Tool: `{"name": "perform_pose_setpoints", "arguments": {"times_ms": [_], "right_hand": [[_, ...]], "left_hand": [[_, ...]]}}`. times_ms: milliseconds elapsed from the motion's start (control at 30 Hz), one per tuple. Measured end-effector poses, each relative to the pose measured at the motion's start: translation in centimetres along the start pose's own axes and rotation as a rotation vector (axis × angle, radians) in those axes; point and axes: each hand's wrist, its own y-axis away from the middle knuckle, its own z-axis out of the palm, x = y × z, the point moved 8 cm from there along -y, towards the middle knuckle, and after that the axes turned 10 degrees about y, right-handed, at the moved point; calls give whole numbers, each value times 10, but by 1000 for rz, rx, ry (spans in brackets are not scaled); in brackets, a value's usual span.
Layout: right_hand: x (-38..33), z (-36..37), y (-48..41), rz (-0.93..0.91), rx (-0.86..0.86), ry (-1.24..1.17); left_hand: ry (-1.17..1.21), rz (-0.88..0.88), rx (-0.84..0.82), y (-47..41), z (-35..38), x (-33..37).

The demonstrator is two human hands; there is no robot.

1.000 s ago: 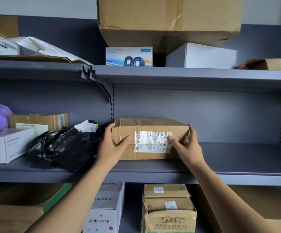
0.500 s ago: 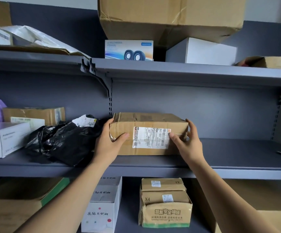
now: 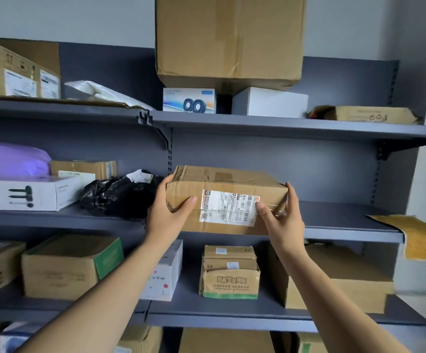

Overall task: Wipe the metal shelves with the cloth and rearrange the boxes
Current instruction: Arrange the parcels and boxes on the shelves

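Note:
A flat cardboard box (image 3: 222,182) with a white shipping label on its front sits at the front edge of the grey metal middle shelf (image 3: 339,220). My left hand (image 3: 167,212) grips its left end, thumb across the front face. At the box's right end my right hand (image 3: 282,217) holds it, thumb on the label's corner and fingers up along the side. The box overhangs the shelf's front edge; whether its underside touches the shelf is hidden. No cloth is in view.
A black plastic bag (image 3: 120,194) lies just left of the box, then a white box (image 3: 28,192) and a purple bag (image 3: 13,159). The shelf above (image 3: 283,126) carries a speaker box (image 3: 189,100), a white box and a large carton. Several boxes stand on the lower shelf.
Both hands have drawn the cardboard box forward toward the shelf's front edge, and the view has pulled back, showing more of the shelves.

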Motion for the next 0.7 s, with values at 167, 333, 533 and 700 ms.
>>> {"name": "perform_pose_setpoints", "arguments": {"times_ms": [167,333,533,700], "right_hand": [[-6,-50,40,-31,-13,42],[10,-83,88,6,-34,91],[86,-90,186,189,-166,201],[148,-77,266,374,-288,270]], "left_hand": [[26,-26,-17,57,4,35],[32,-121,-53,117,4,34],[-18,-351,-110,219,-11,-29],[-146,-530,-128,299,-34,-86]]}}
